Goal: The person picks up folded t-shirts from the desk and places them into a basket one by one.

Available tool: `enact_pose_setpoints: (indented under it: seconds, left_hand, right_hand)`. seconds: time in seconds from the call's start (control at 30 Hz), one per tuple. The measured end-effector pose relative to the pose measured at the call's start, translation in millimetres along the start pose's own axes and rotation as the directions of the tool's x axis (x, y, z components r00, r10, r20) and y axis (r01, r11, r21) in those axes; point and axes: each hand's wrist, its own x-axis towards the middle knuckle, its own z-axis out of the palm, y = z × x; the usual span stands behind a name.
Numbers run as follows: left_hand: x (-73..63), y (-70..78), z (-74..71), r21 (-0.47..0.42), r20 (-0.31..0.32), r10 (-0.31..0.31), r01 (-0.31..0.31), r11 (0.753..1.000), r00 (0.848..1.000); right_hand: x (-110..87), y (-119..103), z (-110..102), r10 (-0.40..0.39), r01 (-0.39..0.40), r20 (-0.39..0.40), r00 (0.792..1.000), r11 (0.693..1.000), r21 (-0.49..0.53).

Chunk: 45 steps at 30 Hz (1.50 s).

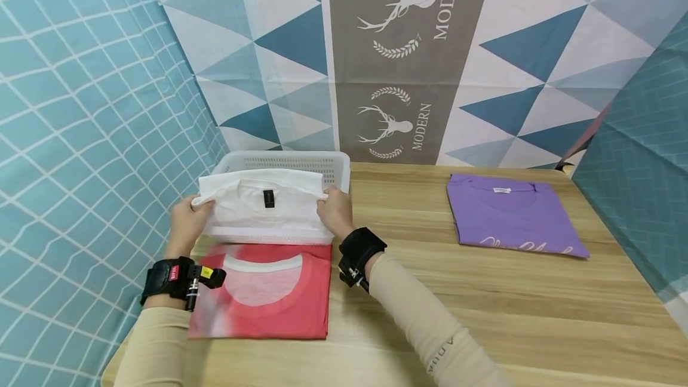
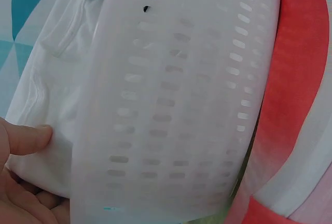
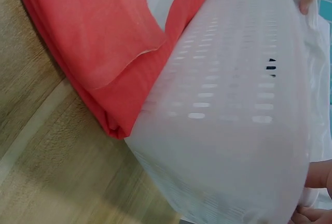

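A folded white T-shirt (image 1: pixel 292 202) with a black neck label lies in the white plastic basket (image 1: pixel 342 163), its upper edge raised between both hands. My left hand (image 1: pixel 188 223) pinches the shirt's left end, thumb on top, as the left wrist view also shows. At the opposite end, my right hand (image 1: pixel 335 212) pinches the right corner near the basket's right rim. In the right wrist view, only the fingertips (image 3: pixel 317 175) of that hand show, beside the basket wall. Directly in front of the basket is a folded red T-shirt (image 1: pixel 317 309) with a white and pink neckline.
A folded purple T-shirt (image 1: pixel 516 214) lies on the right part of the wooden table (image 1: pixel 408 303). Behind the table hangs a patterned cloth (image 1: pixel 290 76), and a blue tiled-print cloth (image 1: pixel 70 136) borders the left side, close to the left arm.
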Motion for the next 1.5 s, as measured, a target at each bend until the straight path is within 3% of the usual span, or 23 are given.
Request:
enact_pose_setpoints:
  seconds: [0.13,0.4,0.63,0.9,1.3,1.5]
  left_hand:
    - [1.7,-3.7,6.1,0.006,-0.004,0.016,-0.016,1.000,1.000]
    - [4.4,1.0,27.1,0.098,-0.109,0.054,-0.043,0.994,0.993]
    - [5.3,2.0,33.3,0.133,-0.172,0.103,-0.081,0.988,0.980]
    - [3.3,2.6,35.9,0.150,-0.155,0.109,-0.086,0.985,0.982]
    - [4.3,2.4,38.1,0.167,-0.193,0.150,-0.119,0.979,0.970]
    - [4.2,-0.9,37.8,0.168,-0.191,0.163,-0.131,0.977,0.968]
  right_hand:
    - [-0.4,-0.4,5.0,0.005,-0.005,0.000,1.000,0.999,-0.043]
    - [-0.2,-0.6,12.9,0.010,-0.006,0.026,1.000,0.986,-0.166]
    - [2.0,0.9,17.7,-0.018,0.023,0.022,1.000,0.974,-0.226]
    - [1.1,2.0,16.3,-0.012,0.015,0.026,1.000,0.989,-0.148]
    - [2.0,4.2,12.2,-0.038,0.041,0.037,0.999,0.995,-0.086]
    - [0.1,6.7,11.8,-0.086,0.084,0.030,0.996,0.995,0.056]
